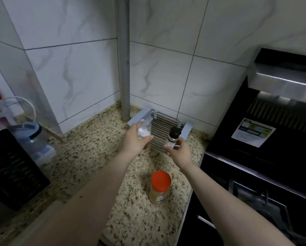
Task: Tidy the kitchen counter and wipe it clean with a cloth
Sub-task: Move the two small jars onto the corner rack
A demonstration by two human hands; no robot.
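Observation:
My left hand grips a clear jar with white powder in its bottom, held above the speckled granite counter. My right hand holds a small brown bottle with a black cap by its lower part. Both are in front of a slatted metal rack that lies in the counter's back corner. A taller jar with an orange lid stands on the counter nearer to me, between my forearms. No cloth is in view.
A grey pipe runs down the tiled corner to the counter. A clear container with a blue lid and a black box stand at the left. A black stove and range hood fill the right side beyond the counter's edge.

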